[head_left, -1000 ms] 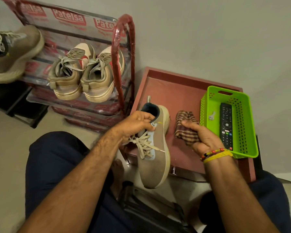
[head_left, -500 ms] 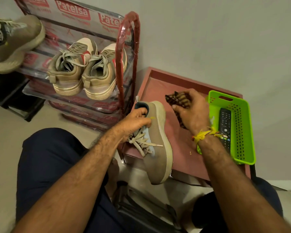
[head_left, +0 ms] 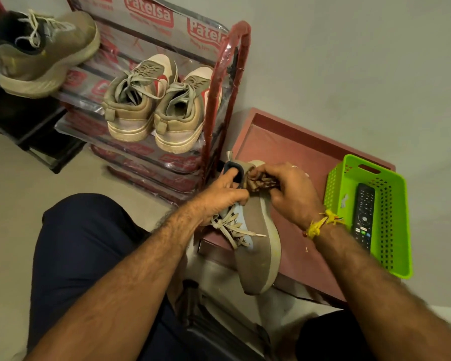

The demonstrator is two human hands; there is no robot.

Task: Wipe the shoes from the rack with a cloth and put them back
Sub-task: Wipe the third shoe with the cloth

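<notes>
A grey-brown sneaker [head_left: 258, 246] with pale laces lies toe toward me over the front edge of a low reddish table [head_left: 292, 142]. My left hand [head_left: 224, 194] grips its collar, fingers curled into the opening. My right hand [head_left: 289, 191] holds a brown checked cloth [head_left: 261, 182] against the shoe's heel. The red shoe rack [head_left: 235, 74], wrapped in printed plastic, stands to the left. A pair of beige sneakers [head_left: 156, 105] sits on it, heels toward me. A single grey-brown sneaker [head_left: 44, 50] sits higher at the far left.
A green plastic basket [head_left: 399, 230] holding a black remote [head_left: 363, 217] stands on the table's right side. A grey wall rises behind. My dark-trousered knees frame the bottom. Dark furniture [head_left: 29, 126] stands left of the rack.
My right hand picked the cloth up off the table and carried it left onto the shoe's heel. My left hand kept its hold on the shoe.
</notes>
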